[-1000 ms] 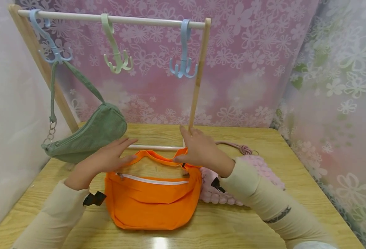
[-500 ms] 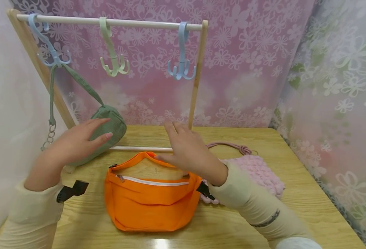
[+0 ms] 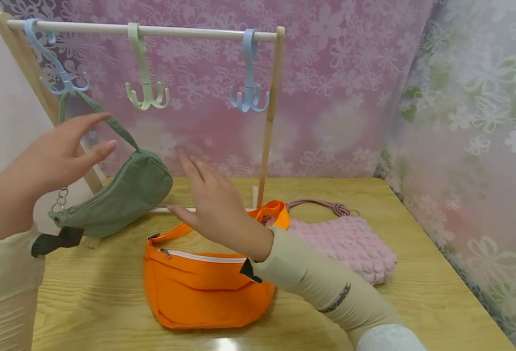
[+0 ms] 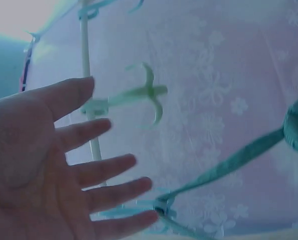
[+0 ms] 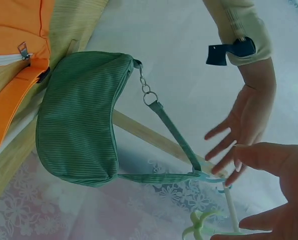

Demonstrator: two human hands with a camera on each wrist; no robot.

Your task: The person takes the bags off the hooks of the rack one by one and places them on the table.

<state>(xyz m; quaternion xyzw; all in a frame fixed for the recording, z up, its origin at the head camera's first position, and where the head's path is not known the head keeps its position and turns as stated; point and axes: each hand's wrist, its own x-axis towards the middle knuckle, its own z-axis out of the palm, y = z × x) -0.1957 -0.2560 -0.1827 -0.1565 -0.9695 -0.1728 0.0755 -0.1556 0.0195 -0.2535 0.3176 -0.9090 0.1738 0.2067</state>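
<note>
A green corduroy shoulder bag [image 3: 126, 195] hangs by its strap from the left blue hook [image 3: 67, 83]. My left hand [image 3: 51, 163] is raised in front of that strap, fingers spread and nothing in them; the left wrist view shows its bare palm [image 4: 33, 165]. Above the orange waist bag [image 3: 205, 295], my right hand [image 3: 216, 204] is in the air with its fingers extended, holding nothing. The orange bag lies on the table with its zip facing up, part of its strap hidden behind the right hand and forearm. In the right wrist view the green bag [image 5: 81, 120] appears whole.
A wooden rack with a white rail [image 3: 188, 32] stands at the back. It also carries a green hook [image 3: 147, 92] and another blue hook [image 3: 249, 92]. A pink knitted bag [image 3: 350, 243] lies on the table [image 3: 425, 302] at right. Flowered curtains enclose the back and right.
Both hands have left the orange bag and moved left. The left hand has risen to the green bag's strap. The orange strap has dropped to the right, its loop lying by the pink bag.
</note>
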